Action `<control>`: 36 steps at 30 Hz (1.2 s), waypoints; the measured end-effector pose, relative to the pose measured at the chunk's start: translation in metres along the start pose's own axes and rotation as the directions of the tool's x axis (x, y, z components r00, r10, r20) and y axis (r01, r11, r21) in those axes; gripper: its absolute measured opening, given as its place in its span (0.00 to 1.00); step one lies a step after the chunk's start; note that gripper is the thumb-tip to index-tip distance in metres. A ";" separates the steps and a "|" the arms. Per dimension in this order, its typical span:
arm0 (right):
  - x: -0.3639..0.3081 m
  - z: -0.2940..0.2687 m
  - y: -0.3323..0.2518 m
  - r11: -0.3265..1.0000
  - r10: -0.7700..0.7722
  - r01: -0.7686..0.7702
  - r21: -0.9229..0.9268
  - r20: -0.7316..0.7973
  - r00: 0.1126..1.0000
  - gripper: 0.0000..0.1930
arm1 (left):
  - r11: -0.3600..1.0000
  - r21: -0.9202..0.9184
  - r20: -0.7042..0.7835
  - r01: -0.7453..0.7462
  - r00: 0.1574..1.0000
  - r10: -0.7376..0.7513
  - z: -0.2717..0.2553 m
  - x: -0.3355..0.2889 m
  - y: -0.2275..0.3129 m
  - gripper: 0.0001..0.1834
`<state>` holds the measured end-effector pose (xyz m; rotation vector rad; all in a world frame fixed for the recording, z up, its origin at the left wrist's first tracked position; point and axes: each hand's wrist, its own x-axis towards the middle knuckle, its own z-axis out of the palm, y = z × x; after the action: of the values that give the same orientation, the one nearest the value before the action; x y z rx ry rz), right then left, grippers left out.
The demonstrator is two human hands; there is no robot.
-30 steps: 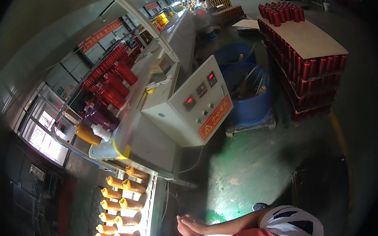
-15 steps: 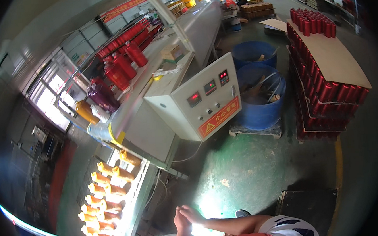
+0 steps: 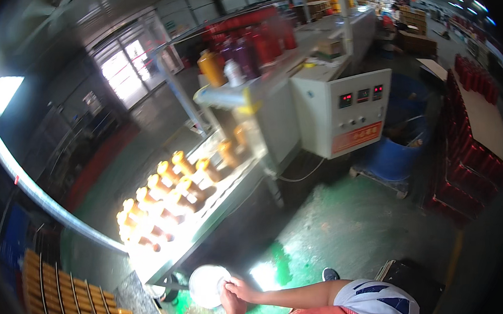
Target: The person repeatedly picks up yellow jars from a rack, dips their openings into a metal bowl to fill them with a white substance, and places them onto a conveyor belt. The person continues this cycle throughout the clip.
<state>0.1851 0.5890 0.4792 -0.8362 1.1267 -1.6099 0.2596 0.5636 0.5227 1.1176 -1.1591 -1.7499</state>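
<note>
My left hand [image 3: 230, 301] and my right hand [image 3: 242, 289] are pressed together low in the view, in front of my red apron. Both have their fingers closed, and whatever may be between them is hidden. Just left of the hands is a round white bucket [image 3: 203, 289], seen from above; the fingertips overlap its rim in the picture, and I cannot tell whether they touch it. Several golden-orange bottles [image 3: 190, 191] stand in rows on a brightly lit bench [image 3: 209, 219] beyond the bucket.
A grey control box [image 3: 357, 113] with red displays juts out from the long machine. Blue drums [image 3: 402, 154] stand behind it. Stacked red bottles [image 3: 469, 151] rise at the right. A rack of orange bottles [image 3: 68, 301] fills the lower left; a curved pipe [image 3: 48, 202] passes above.
My view has swung left, bringing the rack at lower left and more of the white bucket into sight. My hands remain together, now beside the bucket.
</note>
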 end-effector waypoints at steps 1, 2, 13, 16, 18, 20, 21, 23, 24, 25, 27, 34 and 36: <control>-0.006 0.037 0.002 0.998 -0.065 0.064 0.027 0.032 0.997 0.15 | 0.958 -0.270 -0.058 0.100 0.991 -0.120 -0.034 -0.011 0.008 0.15; -0.015 0.071 0.004 0.997 0.071 -0.072 0.004 0.093 0.993 0.16 | 0.954 -0.293 -0.109 0.055 0.990 -0.091 -0.065 -0.023 0.015 0.14; -0.091 0.359 0.050 0.962 0.266 -0.134 -0.237 0.706 0.657 0.16 | 0.902 -0.382 -0.703 -0.201 0.697 -0.143 -0.330 -0.189 0.078 0.14; -0.108 0.421 0.070 0.886 0.464 -0.200 -0.418 0.791 0.399 0.17 | 0.822 -0.433 -0.817 -0.369 0.546 -0.185 -0.371 -0.227 0.070 0.16; -0.126 0.462 0.085 0.900 0.435 -0.122 -0.418 0.842 0.318 0.18 | 0.779 -0.446 -0.860 -0.440 0.451 -0.237 -0.405 -0.246 0.070 0.19; -0.142 0.499 0.103 0.902 0.425 -0.053 -0.428 0.864 0.270 0.18 | 0.757 -0.443 -0.887 -0.480 0.357 -0.292 -0.437 -0.262 0.069 0.19; -0.148 0.514 0.111 0.913 0.406 -0.062 -0.403 0.884 0.233 0.18 | 0.760 -0.425 -0.899 -0.491 0.327 -0.291 -0.451 -0.268 0.068 0.19; -0.142 0.562 0.137 0.902 0.431 -0.061 -0.427 0.881 0.195 0.18 | 0.746 -0.420 -0.907 -0.517 0.266 -0.327 -0.505 -0.264 0.071 0.18; -0.135 0.581 0.148 0.895 0.445 -0.074 -0.439 0.878 0.174 0.18 | 0.744 -0.418 -0.908 -0.522 0.235 -0.346 -0.527 -0.257 0.073 0.19; -0.124 0.600 0.160 0.891 0.453 -0.085 -0.445 0.876 0.168 0.18 | 0.758 -0.425 -0.905 -0.495 0.222 -0.362 -0.551 -0.246 0.075 0.18; -0.097 0.635 0.180 0.885 0.464 -0.124 -0.448 0.866 0.185 0.18 | 0.778 -0.439 -0.898 -0.449 0.196 -0.393 -0.594 -0.218 0.082 0.18; 0.006 0.774 0.217 0.878 0.479 -0.102 -0.468 0.847 0.230 0.17 | 0.795 -0.447 -0.880 -0.410 0.361 -0.308 -0.744 -0.140 0.149 0.15; 0.021 0.812 0.223 0.843 0.520 -0.215 -0.493 0.850 0.087 0.15 | 0.802 -0.493 -0.851 -0.337 0.379 -0.364 -0.782 -0.143 0.168 0.14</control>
<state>0.9803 0.3171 0.5431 -1.3146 0.4369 -0.1898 1.0573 0.4110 0.5535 1.3576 0.1772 -0.9636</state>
